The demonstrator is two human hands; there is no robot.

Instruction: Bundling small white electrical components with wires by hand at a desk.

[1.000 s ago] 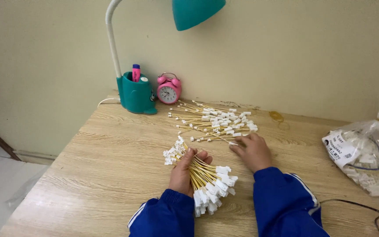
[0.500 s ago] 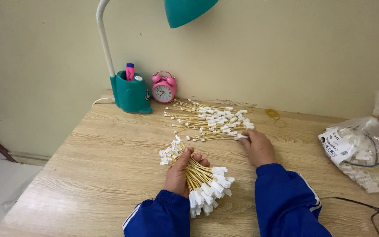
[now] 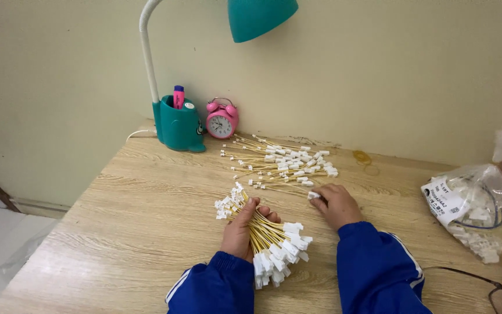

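Dozens of thin yellow wires (image 3: 261, 232), blocky white plastic ends.

There is one view only, from a camera worn on the person's head. It looks forward and down across a wooden desk (image 3: 117, 221) toward the pale wall (image 3: 379, 75) behind it. Both blue sleeves enter from the bottom edge, so the left hand (image 3: 242, 229) and right hand (image 3: 335, 203) sit close under the lens, low in the middle. The teal desk lamp (image 3: 175, 125) and pink alarm clock (image 3: 222, 119) stand farther off against the wall. The lamp's shade is cut by the top edge, and a clear plastic bag (image 3: 474, 212) lies near the right edge.
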